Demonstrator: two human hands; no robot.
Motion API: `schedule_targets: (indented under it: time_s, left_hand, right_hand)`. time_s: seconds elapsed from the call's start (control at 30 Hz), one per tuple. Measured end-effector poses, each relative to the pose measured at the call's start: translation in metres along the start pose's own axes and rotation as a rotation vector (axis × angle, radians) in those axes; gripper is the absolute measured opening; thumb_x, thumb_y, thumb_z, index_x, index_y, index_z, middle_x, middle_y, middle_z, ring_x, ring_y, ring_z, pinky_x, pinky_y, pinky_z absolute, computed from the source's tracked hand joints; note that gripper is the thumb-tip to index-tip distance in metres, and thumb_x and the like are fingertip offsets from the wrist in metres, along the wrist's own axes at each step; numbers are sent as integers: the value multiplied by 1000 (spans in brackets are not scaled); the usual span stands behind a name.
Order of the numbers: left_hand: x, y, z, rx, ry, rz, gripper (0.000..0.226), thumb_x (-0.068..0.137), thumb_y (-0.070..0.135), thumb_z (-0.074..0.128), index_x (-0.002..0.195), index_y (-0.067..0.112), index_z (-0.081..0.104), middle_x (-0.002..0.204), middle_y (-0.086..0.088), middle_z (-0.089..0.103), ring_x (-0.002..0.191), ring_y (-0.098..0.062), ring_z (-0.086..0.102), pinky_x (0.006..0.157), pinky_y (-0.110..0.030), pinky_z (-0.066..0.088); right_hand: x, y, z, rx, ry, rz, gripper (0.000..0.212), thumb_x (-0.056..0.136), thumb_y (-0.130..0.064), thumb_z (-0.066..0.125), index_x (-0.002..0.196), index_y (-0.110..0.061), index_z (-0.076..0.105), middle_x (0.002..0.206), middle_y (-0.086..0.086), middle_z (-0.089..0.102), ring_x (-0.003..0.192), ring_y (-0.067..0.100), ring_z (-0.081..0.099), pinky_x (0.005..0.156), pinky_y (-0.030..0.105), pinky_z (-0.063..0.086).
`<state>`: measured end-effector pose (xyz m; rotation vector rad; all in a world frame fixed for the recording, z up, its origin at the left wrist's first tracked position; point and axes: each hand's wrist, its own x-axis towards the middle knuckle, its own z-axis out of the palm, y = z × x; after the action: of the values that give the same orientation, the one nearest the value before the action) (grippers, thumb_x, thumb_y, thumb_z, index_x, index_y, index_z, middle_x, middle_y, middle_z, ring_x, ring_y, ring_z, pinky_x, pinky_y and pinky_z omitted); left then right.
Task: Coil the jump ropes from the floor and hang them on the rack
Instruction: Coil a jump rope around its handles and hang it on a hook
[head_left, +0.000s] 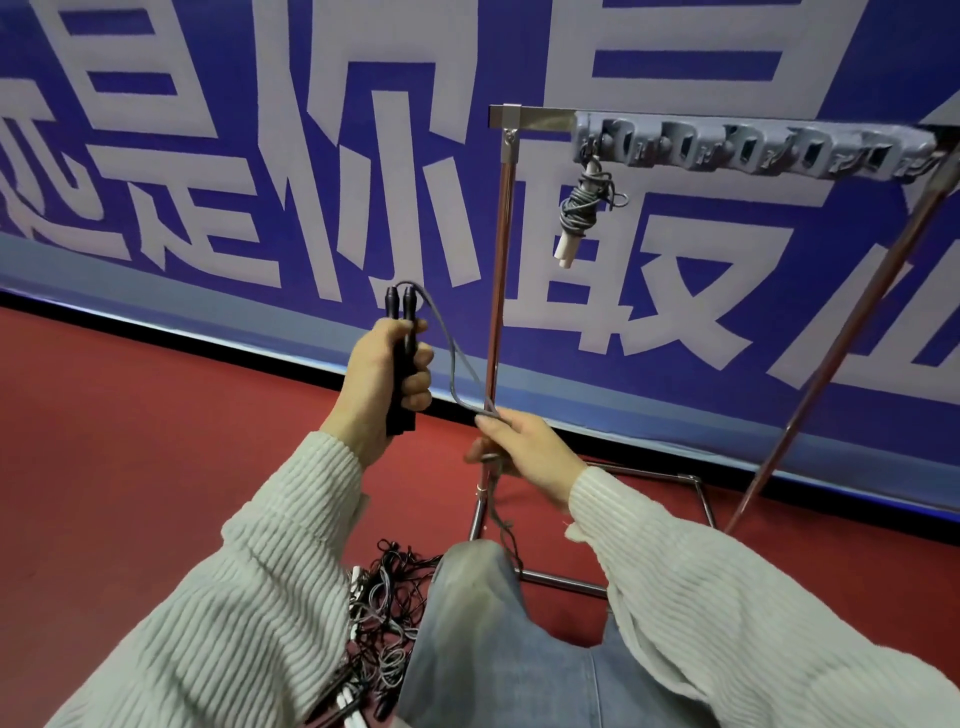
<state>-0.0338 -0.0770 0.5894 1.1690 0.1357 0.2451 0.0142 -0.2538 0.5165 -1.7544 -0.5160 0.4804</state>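
Note:
My left hand grips the two black handles of a jump rope, held upright side by side. Its grey cord loops from the handle tops down to my right hand, which pinches both strands; the rest of the cord trails down past my knee. A metal rack stands just beyond, its top bar carrying a grey row of hooks. One coiled rope with white handles hangs from the leftmost hook. A tangled pile of ropes lies on the red floor by my left knee.
A blue banner with large white characters covers the wall behind the rack. The rack's base frame and slanted right leg stand on the red floor. My jeans-clad knee is in front of the pile.

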Motion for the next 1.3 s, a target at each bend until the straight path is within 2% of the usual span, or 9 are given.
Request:
schedule_targets:
  time_s: [0.13,0.27,0.33,0.43,0.6,0.73,0.87,1.07,1.3]
  left_hand:
    - [7,8,-12,136,116,99,20,109,23,34,107,15,52,77,1,48,52,-10,38,45,-22,32]
    - [14,-8,-26,1130,66,489,22,109,28,41,128,28,52,95,0,62,74,-20,56,65,-36,43]
    - [14,-26,-26,1545,-52,482,37,108,35,43,144,34,44,113,-5,62,93,-32,63,75,-42,48]
    - [4,-55,-23,1838,-315,359,40,104,40,45,144,31,46,126,-8,60,105,-39,65,78,-43,51]
    - [-36,-80,-9,1640,-671,792,28,99,33,45,121,19,54,103,-7,68,77,-30,68,58,-38,56]
    - [-59,-62,17,1475,-609,1040,39,84,25,47,118,8,56,95,-10,63,69,-29,61,47,-33,47]
    - [-53,-36,27,1406,-399,1072,45,101,23,41,143,7,45,113,-7,52,80,-21,48,59,-29,33]
    - [-22,-35,6,1623,-149,777,41,106,42,33,144,28,41,99,-1,58,69,-36,60,54,-42,49]
    - [-25,-74,-2,568,-152,-78,32,96,38,70,107,9,64,71,-5,43,52,-14,36,45,-26,30]
  right_hand:
    - [-14,11,-2,43,4,30,24,108,-31,45,100,-12,57,75,6,61,44,11,40,41,22,30]
    - [-26,1,-6,-802,-100,-136,29,108,-39,39,86,-25,53,75,-2,64,66,17,61,63,33,47]
    - [-34,-17,-4,-1163,-211,-294,28,105,-42,39,86,-26,53,77,0,66,73,28,63,66,37,47]
    - [-42,-62,-3,-1202,-215,-561,19,99,-35,50,85,-27,58,65,-5,56,64,23,53,59,33,38]
    - [-14,-104,-31,-854,-7,-442,17,102,-33,52,92,-26,65,70,-10,60,66,12,55,66,34,45]
    - [12,-71,-54,-731,-91,-226,35,105,-41,49,105,-15,72,72,-9,59,60,0,51,65,24,41]
    - [12,-6,-51,-849,-214,16,45,96,-53,55,118,-17,70,124,9,68,120,26,60,110,41,41]
    - [-41,2,-23,-918,-252,-134,31,104,-45,47,95,-23,67,94,-9,68,88,12,60,87,32,49]
    - [-44,-33,-26,-534,-7,-167,29,95,-34,64,77,-11,63,66,4,56,56,9,45,58,27,40]
